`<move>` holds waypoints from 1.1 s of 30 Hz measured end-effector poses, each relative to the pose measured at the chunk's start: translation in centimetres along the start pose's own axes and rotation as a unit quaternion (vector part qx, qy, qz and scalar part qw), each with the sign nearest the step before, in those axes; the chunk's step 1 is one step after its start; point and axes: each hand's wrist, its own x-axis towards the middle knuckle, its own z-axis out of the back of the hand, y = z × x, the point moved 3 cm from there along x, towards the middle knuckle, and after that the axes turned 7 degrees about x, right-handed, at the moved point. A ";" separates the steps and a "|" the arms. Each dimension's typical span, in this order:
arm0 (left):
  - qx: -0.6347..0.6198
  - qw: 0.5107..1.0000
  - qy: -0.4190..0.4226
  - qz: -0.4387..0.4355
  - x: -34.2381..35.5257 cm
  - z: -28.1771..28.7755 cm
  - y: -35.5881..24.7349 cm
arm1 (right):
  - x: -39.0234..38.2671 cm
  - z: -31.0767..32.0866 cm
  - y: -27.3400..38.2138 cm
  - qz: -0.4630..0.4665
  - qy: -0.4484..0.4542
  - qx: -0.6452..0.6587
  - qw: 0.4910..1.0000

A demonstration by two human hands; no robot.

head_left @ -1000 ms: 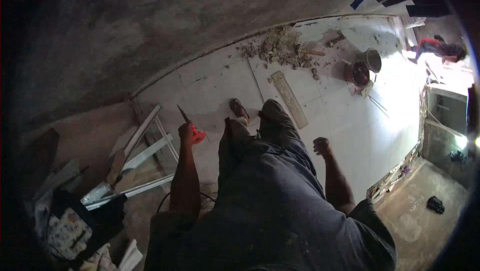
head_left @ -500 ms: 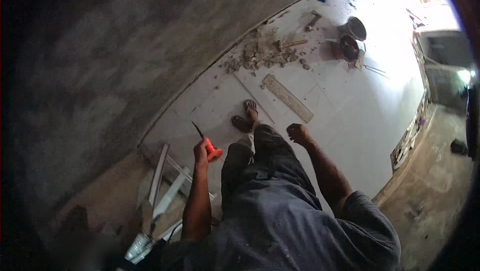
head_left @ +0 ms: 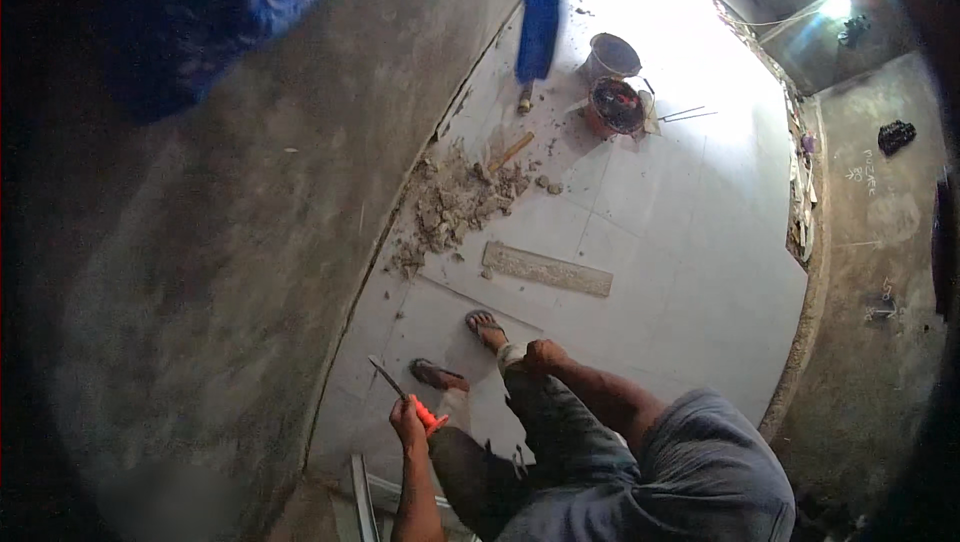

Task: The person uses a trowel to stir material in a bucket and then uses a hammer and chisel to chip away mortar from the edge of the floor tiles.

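Note:
My left hand (head_left: 407, 422) is closed round the orange grip of a chisel (head_left: 390, 378), its dark metal shaft pointing up and away over the floor. In front of my right knee, my right hand (head_left: 543, 355) is curled into a fist against the trouser leg; anything inside it is hidden. Both sandalled feet (head_left: 483, 325) stand on the pale floor tiles (head_left: 660, 312). Just ahead of them lies a rough-faced strip of tile (head_left: 548, 270). Beyond it is a heap of broken rubble (head_left: 455, 204) along the wall, with a wooden handle (head_left: 513, 151) lying at its edge.
A grey bucket (head_left: 608, 58) and a reddish bucket (head_left: 617, 110) stand farther off, with thin rods (head_left: 690, 114) beside them. Blue sheeting (head_left: 260, 2) hangs at the upper left, near a bare wall (head_left: 230, 242). Metal profiles (head_left: 363, 502) lie by my left arm.
My view has turned and moved closer to the rubble. The right hand has come in from the side to the right knee. The left hand still grips the chisel.

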 end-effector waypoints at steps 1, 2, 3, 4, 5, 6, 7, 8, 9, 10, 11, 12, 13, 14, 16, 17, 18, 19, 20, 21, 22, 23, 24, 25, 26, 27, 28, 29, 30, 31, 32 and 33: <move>0.014 0.999 0.003 -0.033 2.6 1.2 0.5 | 2.7 -1.8 -0.4 0.002 0.019 -0.011 1.000; 0.029 0.998 0.001 -0.062 4.9 2.6 1.6 | 7.1 -3.4 -0.3 0.030 0.006 -0.057 0.998; 0.075 0.993 0.037 -0.081 5.9 -1.4 -0.9 | 10.9 -4.2 -4.9 0.025 -0.021 -0.111 0.993; 0.051 0.992 0.094 -0.066 7.8 -6.4 -2.4 | 15.3 -1.5 -11.8 -0.071 -0.192 0.028 0.978; 0.027 0.984 0.169 -0.057 9.8 -12.4 -4.1 | 17.2 5.1 -20.0 0.121 -0.199 -0.236 0.943; 0.104 0.981 0.115 -0.115 13.9 -7.8 -1.6 | 22.3 -0.8 -14.2 0.180 -0.138 -0.268 0.936; 0.162 0.968 0.088 -0.171 17.7 -5.2 0.3 | 25.6 -2.8 -11.0 0.180 -0.108 -0.211 0.955; 0.160 0.957 0.083 -0.228 20.3 -6.7 0.5 | 29.6 -0.4 -12.0 0.160 -0.074 -0.187 0.966; 0.183 0.942 0.056 -0.277 22.3 -6.8 1.1 | 32.7 -1.3 -9.8 0.210 -0.071 -0.166 0.961; 0.200 0.945 0.030 -0.258 23.6 -5.9 1.9 | 35.8 -3.4 -6.5 0.136 -0.006 -0.172 0.976; 0.147 0.964 0.022 -0.218 24.4 -6.1 2.1 | 38.6 -4.5 -4.0 0.083 0.024 -0.190 0.978; 0.084 0.978 0.021 -0.188 26.2 -6.7 2.4 | 40.5 -4.2 -2.0 0.126 0.015 -0.209 0.970; 0.136 0.955 -0.005 -0.265 29.1 -5.9 4.0 | 42.9 -4.4 0.6 0.060 0.079 -0.271 0.958; 0.135 0.954 -0.012 -0.268 30.4 -5.8 4.9 | 45.2 -5.4 1.5 0.134 0.042 -0.264 0.954; 0.099 0.966 0.046 -0.235 33.5 -10.6 5.3 | 51.5 -3.7 -1.4 0.142 -0.062 -0.321 0.934; 0.068 0.975 0.065 -0.203 34.7 -12.1 6.1 | 53.6 -3.7 -2.1 0.192 -0.098 -0.372 0.903; 0.063 0.984 0.019 -0.165 34.5 -7.8 7.1 | 53.3 -9.1 5.4 0.202 -0.048 -0.332 0.920; 0.046 0.980 0.079 -0.178 35.3 -11.6 5.7 | 56.0 -6.9 1.6 0.292 -0.180 -0.431 0.835; 0.036 0.970 0.154 -0.184 36.0 -16.6 4.9 | 58.4 -3.6 -4.7 0.328 -0.331 -0.529 0.710; 0.060 0.974 0.133 -0.172 36.2 -15.9 5.1 | 60.4 -5.6 -2.1 0.251 -0.079 -0.432 0.863; 0.080 0.980 0.098 -0.156 36.1 -14.0 5.8 | 59.5 -8.2 0.9 0.312 -0.055 -0.431 0.845; 0.074 0.974 0.116 -0.178 37.2 -14.3 6.5 | 60.3 -7.7 0.1 0.319 -0.064 -0.452 0.831; 0.131 0.960 0.134 -0.206 37.8 -12.9 6.9 | 60.3 -8.6 -0.2 0.329 -0.061 -0.462 0.821; 0.183 0.943 0.145 -0.237 38.2 -12.8 6.8 | 60.3 -8.5 -0.6 0.325 -0.074 -0.467 0.819; 0.183 0.938 0.152 -0.250 38.4 -13.2 6.9 | 60.4 -8.5 -0.9 0.324 -0.076 -0.428 0.840; 0.169 0.945 0.158 -0.233 38.0 -13.8 6.5 | 60.4 -8.5 -0.4 0.330 -0.075 -0.386 0.858; 0.154 0.951 0.162 -0.215 38.1 -14.1 6.4 | 60.1 -8.4 0.7 0.337 -0.084 -0.387 0.854; 0.156 0.949 0.156 -0.224 38.8 -14.2 6.6 | 59.8 -9.0 1.6 0.334 -0.064 -0.415 0.844; 0.147 0.945 0.169 -0.239 39.4 -14.6 6.7 | 59.7 -9.2 2.1 0.328 -0.045 -0.442 0.834; 0.145 0.934 0.202 -0.257 40.3 -16.3 6.3 | 61.2 -7.9 0.7 0.316 -0.065 -0.438 0.839; 0.161 0.923 0.230 -0.263 40.8 -18.8 5.4 | 63.8 -6.4 -2.7 0.259 -0.069 -0.466 0.844; 0.146 0.925 0.233 -0.263 41.3 -18.2 5.7 | 62.9 -7.1 -1.9 0.273 -0.065 -0.458 0.844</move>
